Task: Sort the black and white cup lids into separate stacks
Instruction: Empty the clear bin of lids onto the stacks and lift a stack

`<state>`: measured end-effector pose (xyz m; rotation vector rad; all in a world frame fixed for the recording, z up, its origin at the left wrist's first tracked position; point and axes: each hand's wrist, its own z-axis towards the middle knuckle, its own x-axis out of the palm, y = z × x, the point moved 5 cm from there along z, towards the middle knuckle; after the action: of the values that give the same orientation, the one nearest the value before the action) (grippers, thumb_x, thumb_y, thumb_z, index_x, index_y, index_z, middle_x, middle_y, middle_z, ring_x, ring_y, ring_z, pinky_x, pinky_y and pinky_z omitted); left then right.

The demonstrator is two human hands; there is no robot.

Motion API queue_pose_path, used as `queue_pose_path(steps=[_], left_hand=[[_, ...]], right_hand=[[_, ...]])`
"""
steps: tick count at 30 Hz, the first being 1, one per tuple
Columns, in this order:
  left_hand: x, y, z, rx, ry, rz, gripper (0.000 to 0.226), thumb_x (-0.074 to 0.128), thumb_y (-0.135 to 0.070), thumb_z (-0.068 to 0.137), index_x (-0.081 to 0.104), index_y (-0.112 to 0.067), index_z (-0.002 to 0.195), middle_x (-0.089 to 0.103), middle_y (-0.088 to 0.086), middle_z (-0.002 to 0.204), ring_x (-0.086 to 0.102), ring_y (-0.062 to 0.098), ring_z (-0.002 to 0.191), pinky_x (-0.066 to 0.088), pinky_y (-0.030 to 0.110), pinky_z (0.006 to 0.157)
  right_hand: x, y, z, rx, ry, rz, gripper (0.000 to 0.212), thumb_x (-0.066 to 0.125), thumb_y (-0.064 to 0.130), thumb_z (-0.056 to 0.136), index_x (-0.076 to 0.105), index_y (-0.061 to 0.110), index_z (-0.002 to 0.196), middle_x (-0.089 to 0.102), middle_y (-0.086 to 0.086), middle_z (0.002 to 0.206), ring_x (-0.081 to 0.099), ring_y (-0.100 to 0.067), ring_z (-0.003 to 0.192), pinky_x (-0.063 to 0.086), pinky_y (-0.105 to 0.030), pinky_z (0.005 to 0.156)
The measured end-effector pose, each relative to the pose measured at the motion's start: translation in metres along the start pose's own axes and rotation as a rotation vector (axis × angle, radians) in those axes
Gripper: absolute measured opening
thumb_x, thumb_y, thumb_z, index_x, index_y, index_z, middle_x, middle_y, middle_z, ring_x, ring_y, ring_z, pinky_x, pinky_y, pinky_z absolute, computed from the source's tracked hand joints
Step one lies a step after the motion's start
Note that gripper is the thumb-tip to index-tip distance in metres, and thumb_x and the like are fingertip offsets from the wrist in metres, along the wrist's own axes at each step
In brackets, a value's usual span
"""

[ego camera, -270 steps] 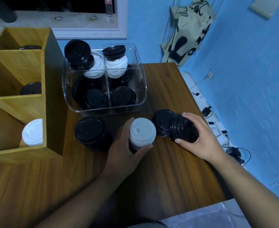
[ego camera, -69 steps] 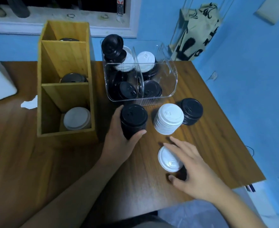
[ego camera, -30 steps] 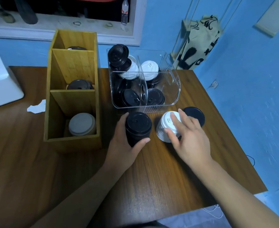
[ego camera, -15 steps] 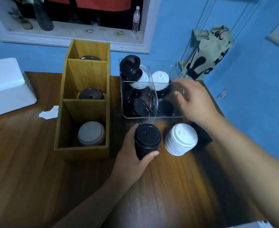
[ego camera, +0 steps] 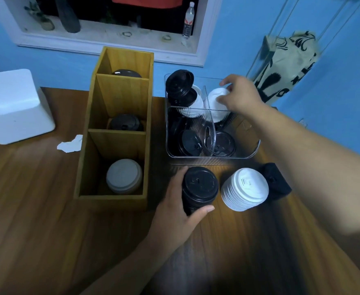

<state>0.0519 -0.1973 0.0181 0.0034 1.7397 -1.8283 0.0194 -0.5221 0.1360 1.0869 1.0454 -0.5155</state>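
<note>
Three stacks stand on the wooden table [ego camera: 47, 231]. The left hand [ego camera: 174, 211] wraps the ribbed black stack [ego camera: 199, 188], with the white stack [ego camera: 246, 189] just beside it and another black stack [ego camera: 274, 184] half-hidden behind the forearm. The right hand [ego camera: 240, 96] reaches into the clear plastic bin [ego camera: 253, 150], fingers curled on the binned white lids [ego camera: 216, 99]; the lids beneath blur through the walls.

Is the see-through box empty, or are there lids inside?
Not empty. The clear box holds black lids and white lids in both halves; the right hand grips a white pile.
</note>
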Motion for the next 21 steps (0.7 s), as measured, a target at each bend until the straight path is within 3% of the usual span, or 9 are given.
queue_pose_path(steps=[4,7,9,12,16,19,21], left_hand=[[0.001,0.001,0.001,-0.01,0.008,-0.004,0.1,0.085,-0.05,0.075,0.013,-0.067,0.142,0.037,-0.032,0.15,0.035,-0.012,0.14,0.026,-0.001,0.107],[0.001,0.002,0.001,-0.023,0.009,-0.016,0.1,0.087,-0.045,0.075,0.02,-0.057,0.148,0.039,-0.028,0.152,0.036,-0.011,0.141,0.027,0.0,0.107],[0.001,0.002,0.001,-0.031,0.002,-0.033,0.099,0.088,-0.041,0.074,0.022,-0.055,0.147,0.041,-0.029,0.149,0.036,-0.013,0.139,0.027,-0.002,0.104],[0.002,0.003,0.0,-0.037,-0.014,-0.038,0.099,0.09,-0.038,0.074,0.021,-0.062,0.141,0.04,-0.035,0.144,0.035,-0.02,0.134,0.025,-0.005,0.101],[0.004,0.003,0.001,-0.041,-0.015,-0.035,0.1,0.089,-0.035,0.075,0.02,-0.051,0.146,0.034,-0.043,0.139,0.027,-0.033,0.126,0.02,-0.009,0.098],[0.005,0.002,0.001,-0.027,-0.01,-0.032,0.098,0.088,-0.035,0.079,0.023,-0.039,0.152,0.037,-0.03,0.145,0.027,-0.031,0.127,0.022,-0.007,0.1],[0.004,0.0,0.0,-0.012,-0.011,-0.021,0.098,0.086,-0.035,0.08,0.021,-0.039,0.152,0.035,-0.03,0.144,0.025,-0.032,0.127,0.022,-0.007,0.099]], right_hand=[[-0.026,-0.011,-0.013,0.054,-0.131,0.284,0.034,0.073,0.013,0.087,0.068,0.021,0.12,0.065,-0.001,0.106,0.063,-0.019,0.092,0.056,-0.03,0.08],[-0.057,-0.018,-0.053,0.069,-0.193,0.527,0.039,0.073,0.014,0.09,0.063,0.017,0.127,0.068,0.0,0.103,0.064,-0.009,0.081,0.054,-0.018,0.07],[-0.071,-0.022,-0.102,0.063,-0.119,0.7,0.039,0.071,0.008,0.093,0.061,0.012,0.13,0.069,0.003,0.096,0.066,-0.004,0.075,0.053,-0.018,0.068],[-0.07,-0.032,-0.197,0.019,0.178,0.867,0.034,0.065,0.002,0.092,0.063,0.008,0.126,0.076,0.001,0.103,0.069,-0.009,0.085,0.055,-0.019,0.073],[-0.02,-0.06,-0.302,0.041,0.492,0.757,0.038,0.07,0.01,0.085,0.066,0.011,0.122,0.075,-0.002,0.117,0.07,-0.014,0.107,0.053,-0.02,0.085],[0.022,-0.084,-0.332,0.076,0.52,0.636,0.034,0.071,0.013,0.091,0.067,0.018,0.124,0.074,0.009,0.119,0.068,-0.008,0.111,0.053,-0.025,0.093],[0.038,-0.092,-0.336,0.022,0.488,0.483,0.033,0.07,0.017,0.096,0.066,0.028,0.126,0.07,0.02,0.12,0.065,-0.001,0.114,0.051,-0.029,0.1]])
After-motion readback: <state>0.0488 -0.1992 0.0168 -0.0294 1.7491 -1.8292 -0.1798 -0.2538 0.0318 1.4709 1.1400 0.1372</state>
